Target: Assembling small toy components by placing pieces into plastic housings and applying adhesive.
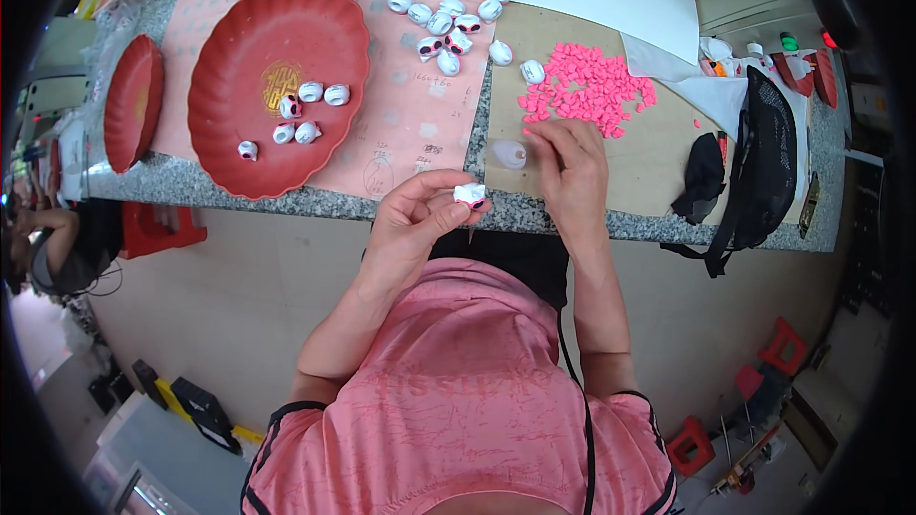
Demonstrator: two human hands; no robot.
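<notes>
My left hand (420,216) is closed around a small white plastic figure piece (469,193) with a pink and black part on its lower side. It is held above the table's front edge. To the right, my right hand (572,164) pinches what looks like a small pink piece (526,132) at its fingertips. Just beyond those fingers is a loose pile of small pink pieces (596,81). A small translucent whitish dish or blob (510,154) lies beside the right hand. Several white figure pieces (440,23) are scattered on the pink paper ahead of my left hand.
A large red scalloped tray (218,48) at the left holds several white pieces. A smaller red tray (134,100) stands further left. A black mesh bag (769,138) and a dark cloth (701,176) lie on the right. Brown paper (654,172) covers part of the speckled tabletop.
</notes>
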